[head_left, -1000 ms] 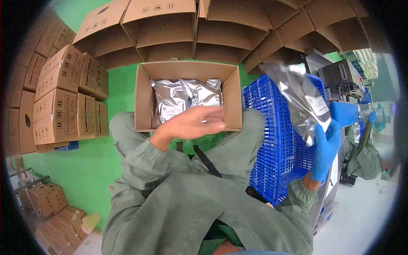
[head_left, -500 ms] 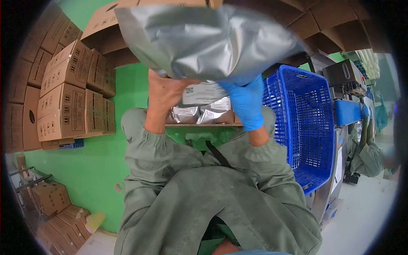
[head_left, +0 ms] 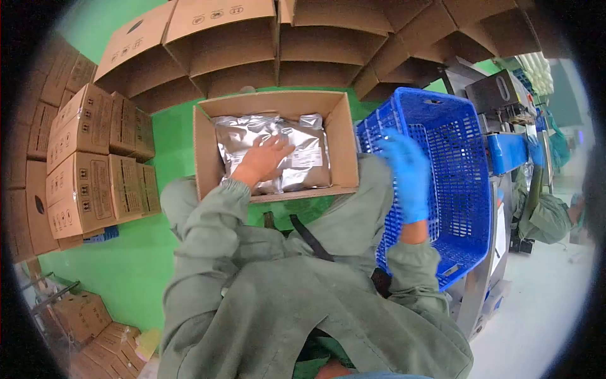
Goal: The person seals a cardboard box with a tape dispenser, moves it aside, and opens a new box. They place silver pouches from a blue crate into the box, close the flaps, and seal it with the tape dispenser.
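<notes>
My bare left hand lies flat with fingers spread on the silver foil pouches inside an open cardboard box. Two pouches show side by side, and the right one bears a white printed label. What lies beneath them is hidden. My right hand, in a blue glove, is over the near left rim of the blue plastic basket. Motion blurs it somewhat, but its fingers look stretched and loosely apart, with nothing visible in them.
Open cardboard boxes stand in a row at the far side. Printed, taped cartons are stacked on the left. A metal machine stands beyond the basket on the right. Green floor shows at the left.
The large silver pouch has left both hands. My left hand has come down onto the pouches in the box, while my right hand has moved right to the basket.
</notes>
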### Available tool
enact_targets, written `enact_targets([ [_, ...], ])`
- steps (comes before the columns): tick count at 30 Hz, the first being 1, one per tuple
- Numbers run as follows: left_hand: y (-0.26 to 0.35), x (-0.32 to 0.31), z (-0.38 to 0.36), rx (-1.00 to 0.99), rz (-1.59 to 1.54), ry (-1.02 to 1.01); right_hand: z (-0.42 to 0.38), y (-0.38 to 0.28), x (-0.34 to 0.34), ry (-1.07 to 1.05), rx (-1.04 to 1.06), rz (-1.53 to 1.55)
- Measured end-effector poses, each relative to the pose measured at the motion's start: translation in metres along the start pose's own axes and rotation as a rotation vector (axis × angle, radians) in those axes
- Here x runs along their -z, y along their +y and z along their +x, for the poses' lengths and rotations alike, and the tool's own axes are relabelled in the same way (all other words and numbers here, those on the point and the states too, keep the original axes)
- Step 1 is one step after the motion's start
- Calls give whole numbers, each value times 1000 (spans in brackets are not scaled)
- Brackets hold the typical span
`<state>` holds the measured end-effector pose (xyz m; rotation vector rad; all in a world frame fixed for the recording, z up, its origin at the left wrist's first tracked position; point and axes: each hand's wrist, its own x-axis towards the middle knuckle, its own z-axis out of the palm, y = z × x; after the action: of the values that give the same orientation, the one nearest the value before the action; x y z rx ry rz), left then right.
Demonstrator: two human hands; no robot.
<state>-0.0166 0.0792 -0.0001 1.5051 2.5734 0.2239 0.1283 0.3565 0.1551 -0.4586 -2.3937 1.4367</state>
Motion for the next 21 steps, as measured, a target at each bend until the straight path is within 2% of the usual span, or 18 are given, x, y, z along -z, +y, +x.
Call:
enact_targets([
  [1, -6, -2, -1, -13, -5, 0, 6, 24, 32, 153, -43, 4],
  [2, -11, -4, -3, 34, 48, -242, 9, 41, 57, 270, -193, 111],
  [3, -11, -5, -1, 85, 104, -480, 15, 109, 90, 289, -149, -85],
  [4, -9, 2, 4, 78, 107, -480, 10, 173, 113, 268, -101, -253],
  [6, -2, 27, 4, 202, 183, -704, -16, 247, 132, -8, -431, -314],
  [7, 2, 36, -3, 209, 183, -706, -32, 303, 140, -143, -507, -381],
  [9, 13, 51, -26, 283, -230, -407, -60, 388, 143, -253, -577, -410],
  [10, 21, 59, -40, 298, -232, -403, -62, 406, 139, -268, -598, -421],
  [11, 27, 68, -53, 309, -400, -229, -61, 416, 138, -265, -604, -442],
  [12, 28, 76, -63, 311, -561, -53, -57, 420, 137, -263, -607, -475],
  [15, 32, 87, -81, 382, -742, 58, -41, 400, 146, -245, -582, -509],
  [16, 32, 91, -81, 381, -739, 71, -29, 387, 146, -201, -488, -572],
  [18, 39, 101, -78, 392, -811, 175, -2, 317, 149, -131, -384, -493],
  [19, 42, 105, -75, 391, -810, 180, 15, 257, 149, -97, -369, -346],
  [21, 49, 115, -64, 343, -884, 181, 37, 140, 146, -7, 115, -902],
])
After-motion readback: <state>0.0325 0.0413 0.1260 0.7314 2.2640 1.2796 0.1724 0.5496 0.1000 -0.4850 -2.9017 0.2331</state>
